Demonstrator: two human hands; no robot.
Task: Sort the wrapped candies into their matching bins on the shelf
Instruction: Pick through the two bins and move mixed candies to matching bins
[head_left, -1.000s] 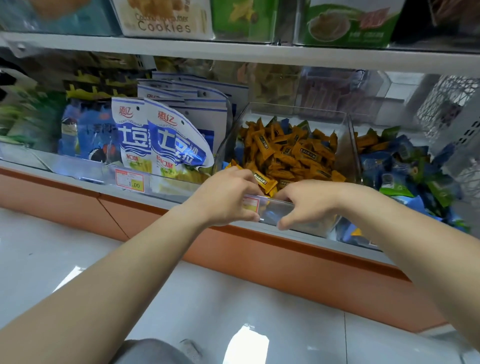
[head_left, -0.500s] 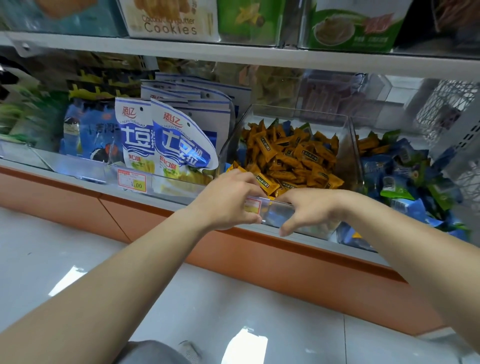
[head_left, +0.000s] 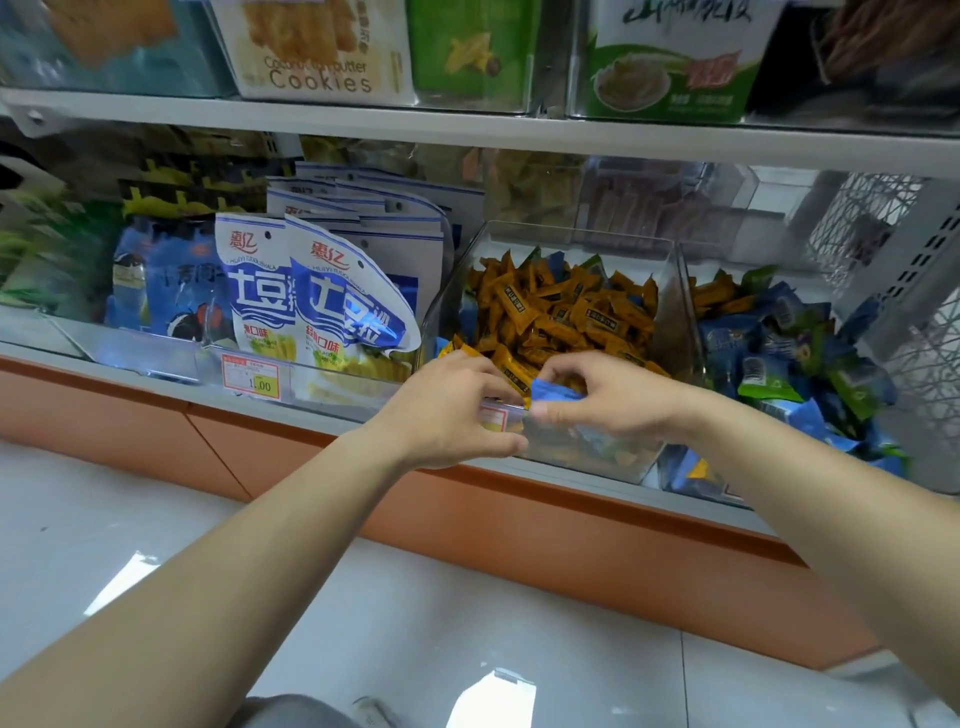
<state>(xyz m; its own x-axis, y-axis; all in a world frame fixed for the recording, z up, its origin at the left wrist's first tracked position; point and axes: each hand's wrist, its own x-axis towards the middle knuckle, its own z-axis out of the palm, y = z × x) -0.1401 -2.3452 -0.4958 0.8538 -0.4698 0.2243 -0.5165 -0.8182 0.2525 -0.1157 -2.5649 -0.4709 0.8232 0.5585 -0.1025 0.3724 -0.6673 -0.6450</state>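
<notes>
So the blue candy (head_left: 555, 391) is pinched in the right hand (head_left: 610, 402): thumb underneath, fingers (head_left: 569, 366) curled over the top, clamped on the wrapper right above the front rim of the clear orange-candy bin (head_left: 589, 453). Just to the left of those fingers is the left hand (head_left: 449, 413), nearly touching it. Its fingers (head_left: 491, 373) hook over the bin's front rim with the thumb pressed on the front wall below, so it's gripping the bin. It might be brushing the end of the blue wrapper too, honestly hard to tell from this angle.

Behind both sets of fingers the bin is piled with orange candies (head_left: 563, 314), with a few blue and green ones poking out at the back. Off to the right of the right fingers sits the blue-and-green bin (head_left: 688, 291), heaped with those wrappers. Both bins are on the lower shelf (head_left: 332, 410). Left of the left fingers there are blue-and-white snack bags (head_left: 337, 312) standing up, with a price tag (head_left: 252, 375) in front. Up above the fingers, a cookies box (head_left: 317, 49). Below, the floor (head_left: 519, 613).
</notes>
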